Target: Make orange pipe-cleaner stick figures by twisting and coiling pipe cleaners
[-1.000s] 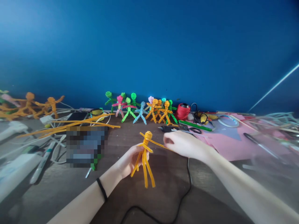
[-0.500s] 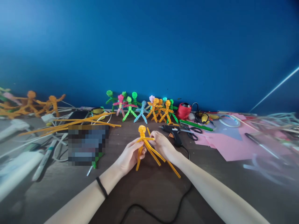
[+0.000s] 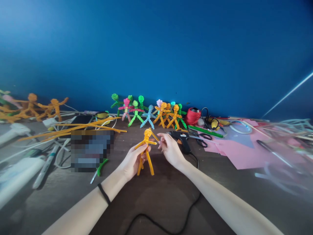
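An orange pipe-cleaner figure stands upright in front of me, with a wound round head, short arms and long straight legs. My left hand pinches it at the chest from the left side, thumb in front and fingers behind. From the neck a loose orange strand slants down to the right. Curled at that strand's end is my right hand, its fingertips closed about the tip, partly hidden. Beyond the figure, finished pipe-cleaner figures in green, pink, blue and orange lean against the wall.
Loose orange pipe cleaners lie at the left, above a blurred-out dark device. A black glue gun rests just beyond my right hand, its cord running toward me. Pink paper and a green pen-like stick are at the right.
The loose strand has swung up from below my right hand to beside the figure's head. The figure's legs are now closer together, and my right hand has moved slightly right.
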`<state>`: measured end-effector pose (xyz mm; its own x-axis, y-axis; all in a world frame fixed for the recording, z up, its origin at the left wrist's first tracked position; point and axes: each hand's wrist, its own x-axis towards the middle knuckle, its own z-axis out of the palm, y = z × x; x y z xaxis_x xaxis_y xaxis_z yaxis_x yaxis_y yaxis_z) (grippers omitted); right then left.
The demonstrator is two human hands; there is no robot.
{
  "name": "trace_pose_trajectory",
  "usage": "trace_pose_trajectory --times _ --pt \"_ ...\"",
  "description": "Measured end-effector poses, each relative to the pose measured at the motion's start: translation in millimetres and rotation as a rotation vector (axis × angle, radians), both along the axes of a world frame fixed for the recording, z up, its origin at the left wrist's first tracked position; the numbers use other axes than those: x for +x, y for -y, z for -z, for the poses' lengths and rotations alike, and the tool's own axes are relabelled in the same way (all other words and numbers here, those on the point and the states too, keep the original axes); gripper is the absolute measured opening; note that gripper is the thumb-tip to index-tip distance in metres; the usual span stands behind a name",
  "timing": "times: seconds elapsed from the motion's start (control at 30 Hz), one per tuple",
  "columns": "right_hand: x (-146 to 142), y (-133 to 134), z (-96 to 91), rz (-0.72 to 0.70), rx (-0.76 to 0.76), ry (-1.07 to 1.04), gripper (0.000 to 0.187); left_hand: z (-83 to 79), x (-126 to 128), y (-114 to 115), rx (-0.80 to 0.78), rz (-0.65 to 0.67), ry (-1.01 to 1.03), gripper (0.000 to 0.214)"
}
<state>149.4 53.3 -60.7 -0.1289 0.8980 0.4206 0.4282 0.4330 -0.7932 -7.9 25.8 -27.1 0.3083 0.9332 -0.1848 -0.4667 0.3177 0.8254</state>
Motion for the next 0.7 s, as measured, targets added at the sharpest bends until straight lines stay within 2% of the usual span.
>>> trace_pose_trajectory --times 0.17,0.27,0.43,0.7 --pt "-2.5 1.4 -9.3 -0.036 -0.206 -0.367 0.023 -0.1 0.6 -0.9 -0.03 -0.07 -0.044 0.021" --pt "-2.9 3.9 -17.9 -0.121 -0.32 -0.521 0.025 0.8 1.9 -0.2 0.006 -0.072 -0.072 0.015" --pt "-4.9 6.8 -24.6 -0.209 -0.386 -0.655 0.026 1.1 3.1 1.2 0.045 0.076 -0.036 0.017" --pt "-7.4 9.3 -28.6 -0.299 -0.406 -0.674 0.032 -1.0 6.4 6.9 0.004 0.258 -0.129 0.027"
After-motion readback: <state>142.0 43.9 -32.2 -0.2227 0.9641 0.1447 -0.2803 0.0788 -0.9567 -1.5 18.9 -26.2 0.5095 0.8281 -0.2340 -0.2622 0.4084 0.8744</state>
